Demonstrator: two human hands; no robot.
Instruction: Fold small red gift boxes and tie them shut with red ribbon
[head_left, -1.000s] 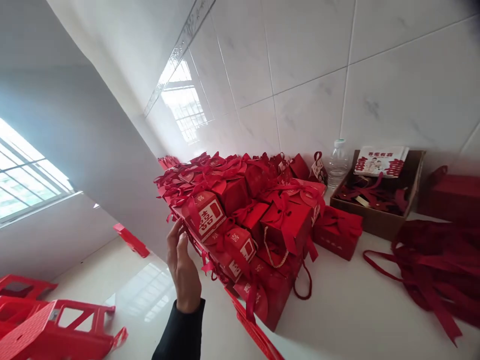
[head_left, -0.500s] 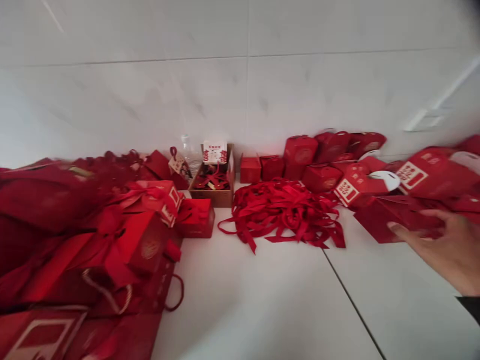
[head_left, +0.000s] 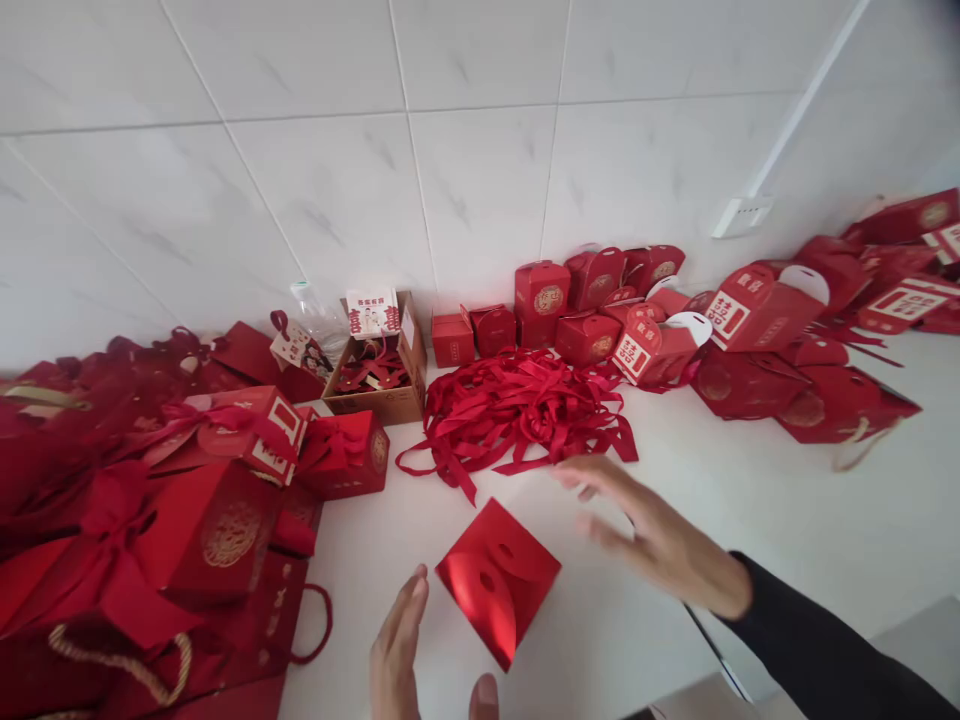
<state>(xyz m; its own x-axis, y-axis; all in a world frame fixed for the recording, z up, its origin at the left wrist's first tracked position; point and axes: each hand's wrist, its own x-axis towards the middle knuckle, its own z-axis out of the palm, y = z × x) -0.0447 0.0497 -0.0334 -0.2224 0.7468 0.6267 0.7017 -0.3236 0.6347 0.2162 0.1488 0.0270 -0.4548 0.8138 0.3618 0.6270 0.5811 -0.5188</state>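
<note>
A red box (head_left: 499,595) sits on the white table (head_left: 720,460) between the left hand (head_left: 395,655), spread open beside it and holding nothing, and the right hand (head_left: 660,530), loosely open and, though blurred, apparently empty, near the tangled red ribbons (head_left: 532,410).

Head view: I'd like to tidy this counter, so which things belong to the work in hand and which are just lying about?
Probably in the work:
- red box between the left hand and right hand
- ribbon pile beyond the box
- bow-tied boxes, left

Apparently just lying about:
- clear bottle by the wall
- printed card at the open carton
</note>
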